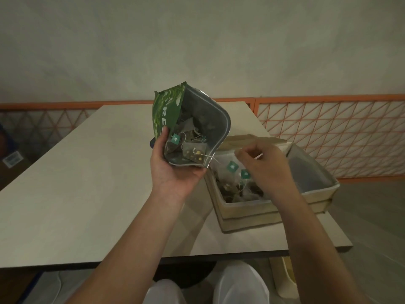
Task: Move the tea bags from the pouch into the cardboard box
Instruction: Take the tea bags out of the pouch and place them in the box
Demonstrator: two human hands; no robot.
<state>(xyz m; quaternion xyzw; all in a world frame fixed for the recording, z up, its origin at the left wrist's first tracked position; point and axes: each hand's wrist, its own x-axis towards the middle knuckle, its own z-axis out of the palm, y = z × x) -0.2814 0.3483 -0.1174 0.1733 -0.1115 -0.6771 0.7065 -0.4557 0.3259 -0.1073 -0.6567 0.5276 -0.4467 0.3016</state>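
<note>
pouch (166, 110) | white letters "RE" on green front | rest hidden

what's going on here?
A person is moving tea bags from a pouch to a box on the table. The left hand holds the open pouch, tilted, tea bags inside. The right hand is over the box, pinching what looks like a string. Some bags already lie in the box.
</note>
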